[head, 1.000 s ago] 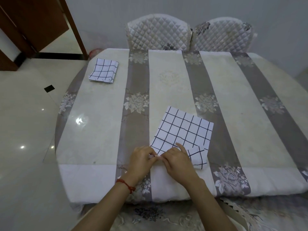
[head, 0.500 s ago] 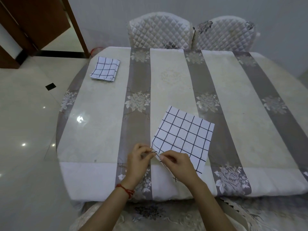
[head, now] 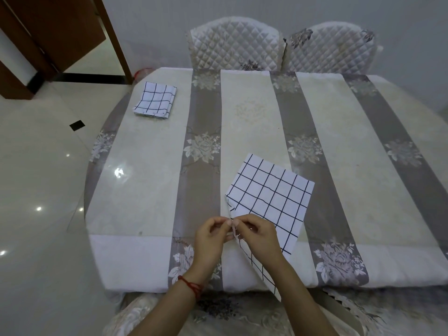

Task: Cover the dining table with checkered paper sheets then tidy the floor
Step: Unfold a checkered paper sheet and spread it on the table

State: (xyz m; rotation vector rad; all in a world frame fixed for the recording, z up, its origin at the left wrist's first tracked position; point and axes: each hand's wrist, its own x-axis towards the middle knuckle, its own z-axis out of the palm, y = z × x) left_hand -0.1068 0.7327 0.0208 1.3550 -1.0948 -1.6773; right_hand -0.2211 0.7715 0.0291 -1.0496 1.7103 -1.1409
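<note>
Since earlier, a layer of the white black-gridded checkered paper sheet (head: 271, 197) peeled down off the near counter (head: 150, 190) edge. Left hand (head: 210, 241) and right hand (head: 258, 238) pinch its near-left corner. Thin, floppy, tearable; hold corners.

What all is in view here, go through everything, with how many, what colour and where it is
Folded checkered paper sheet: one, white with a dark grid, near middle of the table, its near corner lifted.
Stack of folded checkered sheets: one stack, white with a dark grid, far left of the table.
Dining table: one, covered by a cream and grey-brown striped floral cloth.
Quilted chairs: two, off-white, side by side at the far edge.
Wooden door: one, dark brown, upper left.
Tiled floor: pale and glossy, left side.
Red string bracelet: one, on the left wrist.
Left hand: pinches the sheet's near corner.
Right hand: pinches the same corner.
</note>
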